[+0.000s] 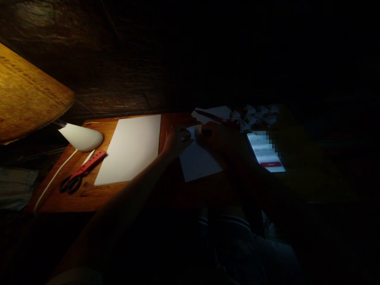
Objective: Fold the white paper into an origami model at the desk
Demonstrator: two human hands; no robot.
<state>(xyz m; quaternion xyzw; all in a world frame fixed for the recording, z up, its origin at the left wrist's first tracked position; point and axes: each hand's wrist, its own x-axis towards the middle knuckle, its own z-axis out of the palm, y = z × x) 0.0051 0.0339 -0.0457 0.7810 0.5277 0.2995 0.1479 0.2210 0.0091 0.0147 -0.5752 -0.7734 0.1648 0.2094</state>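
A sheet of white paper [198, 161] lies in shadow between my hands on the wooden table. My left hand [175, 139] is closed at its upper left edge, fingers curled and the thumb towards the paper. At the upper right edge, my right hand [213, 136] is also closed on the sheet; it is very dark and its fingers show only in part. Just beyond the right hand lie a dark, long thin object and another piece of white paper [221, 112].
A stack of white paper [130, 148] is lit at the left. Scissors with black handles [69, 184] and a red cover lie beside the white lamp base [84, 137], under a yellow shade [29, 95]. Crumpled paper bits [258, 115] and a lit phone [264, 152] are at the right.
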